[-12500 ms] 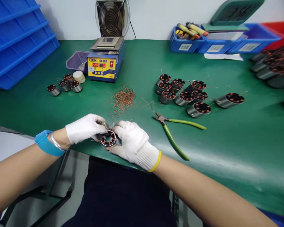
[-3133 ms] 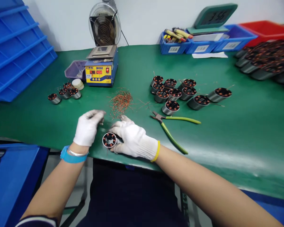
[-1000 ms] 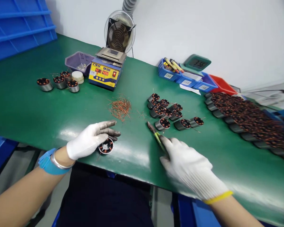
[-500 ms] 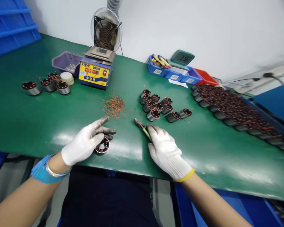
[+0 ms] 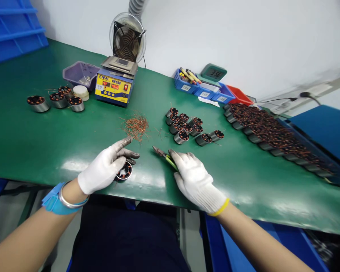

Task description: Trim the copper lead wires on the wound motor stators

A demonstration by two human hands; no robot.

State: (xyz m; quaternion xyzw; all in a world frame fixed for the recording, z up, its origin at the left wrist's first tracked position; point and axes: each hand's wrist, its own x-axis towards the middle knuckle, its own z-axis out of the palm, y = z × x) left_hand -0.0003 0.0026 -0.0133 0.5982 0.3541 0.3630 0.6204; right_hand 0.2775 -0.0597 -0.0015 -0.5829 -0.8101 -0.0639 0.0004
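Note:
My left hand (image 5: 109,164), in a white glove with dark-stained fingertips, grips a motor stator (image 5: 124,172) at the table's near side. The thumb lies by its rim, while the index finger points forward; part of the ring is hidden beneath the hand. Copper coils show inside the metal ring. My right hand (image 5: 191,177), gloved in white with a yellow cuff, is closed around green-handled cutting pliers (image 5: 166,156). Their dark jaws point left, apart from the stator. Beyond my left fingertips lies a loose pile of copper wire offcuts (image 5: 136,127).
Several stators (image 5: 183,136) stand in a group ahead of my right hand, others (image 5: 38,104) at left. A solder pot unit (image 5: 115,88) stands behind the wire pile, beside a purple bin (image 5: 81,73). Packed stators (image 5: 272,132) line the right side. Small blue bins (image 5: 185,86) sit against the wall.
My right hand has moved left with the pliers, bringing their jaws nearer the stator. The left hand keeps its hold. The view has turned slightly to the right.

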